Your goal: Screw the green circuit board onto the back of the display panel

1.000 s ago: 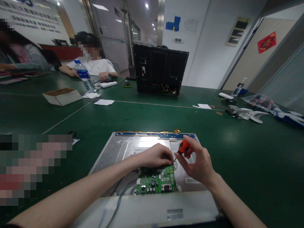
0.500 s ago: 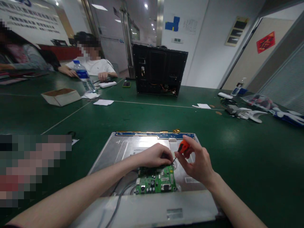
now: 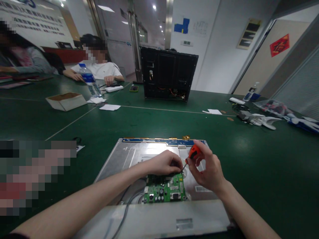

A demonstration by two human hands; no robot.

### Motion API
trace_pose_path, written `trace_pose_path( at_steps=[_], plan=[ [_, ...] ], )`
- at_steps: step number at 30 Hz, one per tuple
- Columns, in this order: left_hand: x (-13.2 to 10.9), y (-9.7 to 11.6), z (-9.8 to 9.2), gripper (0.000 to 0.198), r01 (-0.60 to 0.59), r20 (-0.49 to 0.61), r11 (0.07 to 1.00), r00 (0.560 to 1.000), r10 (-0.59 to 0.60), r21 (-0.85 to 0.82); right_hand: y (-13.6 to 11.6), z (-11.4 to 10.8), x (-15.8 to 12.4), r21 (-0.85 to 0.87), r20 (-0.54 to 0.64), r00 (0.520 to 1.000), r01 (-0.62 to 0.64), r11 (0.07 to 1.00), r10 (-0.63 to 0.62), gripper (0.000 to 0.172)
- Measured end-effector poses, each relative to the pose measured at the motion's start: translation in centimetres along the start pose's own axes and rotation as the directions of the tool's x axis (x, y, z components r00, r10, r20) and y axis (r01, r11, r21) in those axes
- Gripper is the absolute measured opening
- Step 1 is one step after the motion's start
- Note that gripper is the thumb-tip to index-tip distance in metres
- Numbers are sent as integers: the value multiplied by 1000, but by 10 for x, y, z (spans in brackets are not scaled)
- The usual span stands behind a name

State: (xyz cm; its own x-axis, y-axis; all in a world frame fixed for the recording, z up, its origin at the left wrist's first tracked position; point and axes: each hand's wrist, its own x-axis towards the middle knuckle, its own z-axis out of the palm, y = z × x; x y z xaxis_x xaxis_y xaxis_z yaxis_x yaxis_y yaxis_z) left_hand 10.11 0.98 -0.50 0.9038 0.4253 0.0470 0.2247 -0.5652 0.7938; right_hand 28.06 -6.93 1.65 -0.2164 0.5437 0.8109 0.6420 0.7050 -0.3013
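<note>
A silver monitor panel (image 3: pixel 129 156) lies back-up on the green table (image 3: pixel 261 159) in front of me. A green circuit board (image 3: pixel 165 191) sits on its near half. My left hand (image 3: pixel 163 163) rests curled on the board's far edge, fingers pressed down on it. My right hand (image 3: pixel 208 169) pinches a small screwdriver with an orange handle (image 3: pixel 193 152). Its tip points down at the board's far right corner, right beside my left fingertips. A grey cable (image 3: pixel 124 212) runs from the board toward me.
A black monitor housing (image 3: pixel 168 74) stands upright at mid-table. A cardboard box (image 3: pixel 66 100), water bottle (image 3: pixel 89 81) and papers lie to the left, near two seated people. Cables and white parts (image 3: pixel 259 119) lie at the right.
My right hand has closed in slightly toward my left hand, with the screwdriver more upright. Otherwise both hands stay at the board's far edge.
</note>
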Motion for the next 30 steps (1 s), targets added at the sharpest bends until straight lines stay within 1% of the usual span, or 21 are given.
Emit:
trace_pose_path(
  at_steps=[3,6,13,15,23,26,30],
  plan=[
    [0,0,0,14,2,-7,1000,1000,-2,0,2,1,0,-23,-19,1000,22,999,-22,64],
    [0,-1,0,13,-1,-14,1000,1000,1,1,2,1,0,-16,-7,999,45,999,-45,64],
    [0,0,0,12,-1,-4,1000,1000,1,9,-1,-2,-1,69,71,997,-7,998,2,68],
    [0,1,0,11,-5,-3,1000,1000,5,2,-2,-3,-1,75,74,997,-5,997,-1,69],
    [1,-1,-1,12,2,14,999,1000,-2,-36,-1,-1,-2,-14,23,1000,11,1000,-11,67],
    [1,-2,0,12,5,10,999,1000,-4,-51,1,0,-2,-56,12,999,35,998,-34,66],
    [1,-3,0,8,-1,-2,998,1000,1,-56,0,-1,1,-41,29,998,53,998,-52,65]
  ],
)
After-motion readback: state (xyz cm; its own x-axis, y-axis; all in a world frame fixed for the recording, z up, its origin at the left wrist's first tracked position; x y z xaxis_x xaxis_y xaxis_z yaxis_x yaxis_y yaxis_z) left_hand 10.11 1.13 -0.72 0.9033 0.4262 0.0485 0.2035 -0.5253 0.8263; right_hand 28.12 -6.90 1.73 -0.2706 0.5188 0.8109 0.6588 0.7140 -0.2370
